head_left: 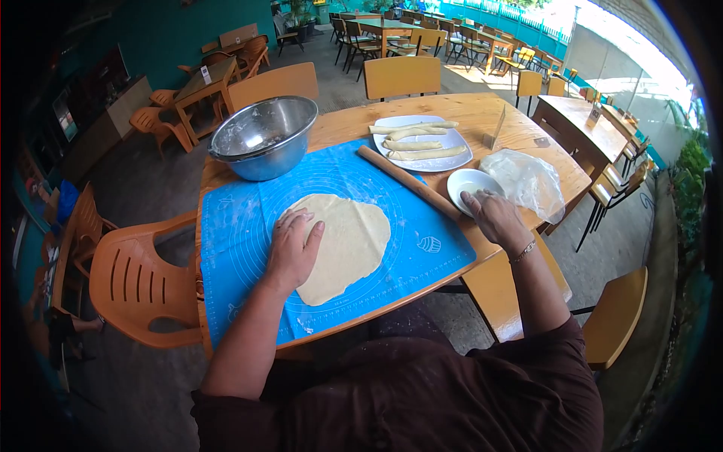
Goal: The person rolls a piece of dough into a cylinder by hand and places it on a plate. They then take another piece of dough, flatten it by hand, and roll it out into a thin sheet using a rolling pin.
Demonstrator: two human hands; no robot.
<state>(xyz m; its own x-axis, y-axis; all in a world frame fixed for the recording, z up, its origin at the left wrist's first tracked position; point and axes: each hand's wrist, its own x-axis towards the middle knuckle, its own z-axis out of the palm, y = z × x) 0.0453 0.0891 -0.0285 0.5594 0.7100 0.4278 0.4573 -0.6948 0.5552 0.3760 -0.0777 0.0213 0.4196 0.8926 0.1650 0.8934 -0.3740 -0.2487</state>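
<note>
A thin, rolled-out sheet of dough (350, 245) lies on a blue silicone baking mat (418, 260) printed with circles and a ruler edge. My left hand (296, 245) rests flat on the dough's left side, fingers stretched out. At the right, my right hand (493, 217) reaches into a small white bowl (465, 181), its fingertips bent together inside the rim. Whatever they pinch is too small to make out. Between dough and bowl, a wooden rolling pin (407, 181) lies diagonally across the mat's upper right edge.
Several rolled dough strips (418, 143) lie on a white plate (443, 164) at the back. A large metal bowl (275, 157) stands back left. Beside the small bowl are a clear plastic bag (527, 181) and an upright card holder (495, 128). Chairs (143, 279) surround the wooden table (339, 120).
</note>
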